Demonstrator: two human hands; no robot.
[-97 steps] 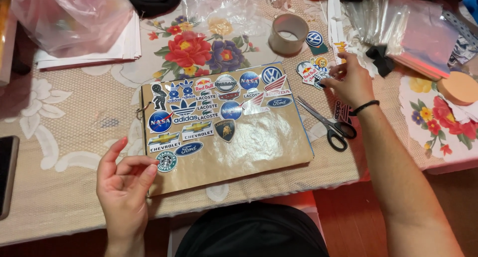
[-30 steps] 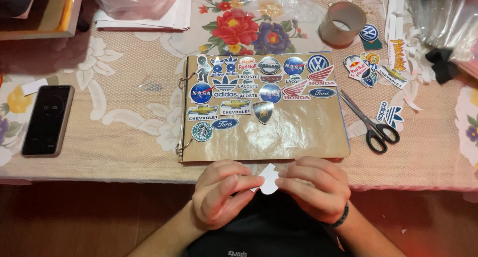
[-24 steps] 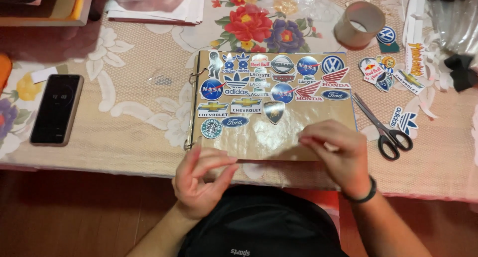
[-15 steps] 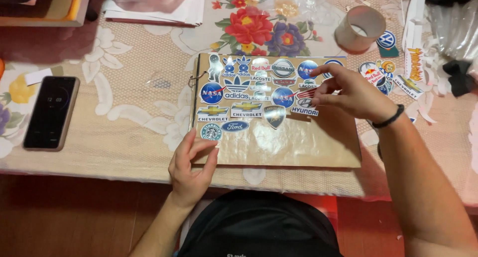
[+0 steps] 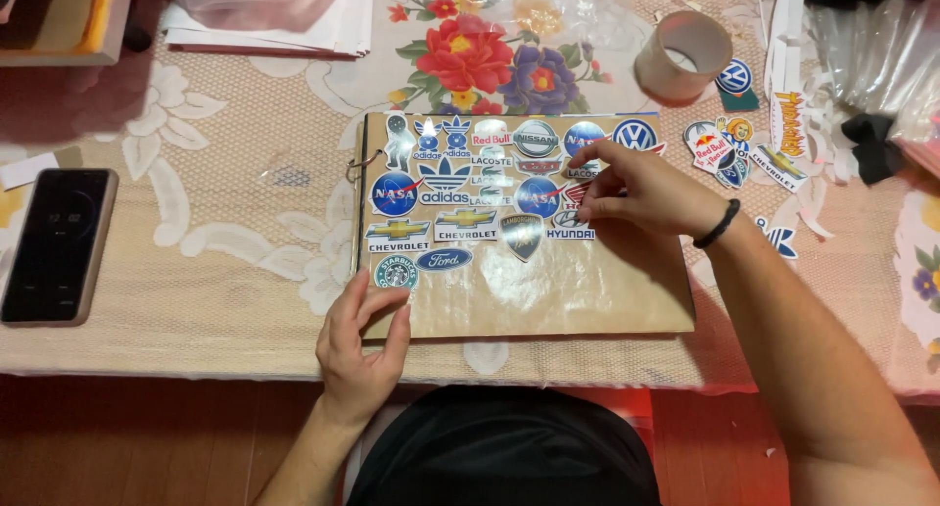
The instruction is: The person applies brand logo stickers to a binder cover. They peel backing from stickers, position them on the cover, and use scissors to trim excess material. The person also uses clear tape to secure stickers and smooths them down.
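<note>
left hand (image 5: 362, 344): flat, palm down, fingers spread on the near-left corner of the brown album page (image 5: 587, 290), gripping nothing
right hand (image 5: 641, 188): reaches across, fingertips pinched down on a sticker (image 5: 571, 230) at the right end of the sticker cluster
page: flat in the middle of the table, ring-bound on the left
surface: lace tablecloth (image 5: 215, 271) with flower print; phone (image 5: 54, 243) far left, tape roll (image 5: 682, 57) and loose stickers (image 5: 744, 153) at the back right

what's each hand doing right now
Left hand: open, flat on the brown sticker-covered board, holding nothing.
Right hand: fingers pressed on the stickers; grip cannot be told.
</note>
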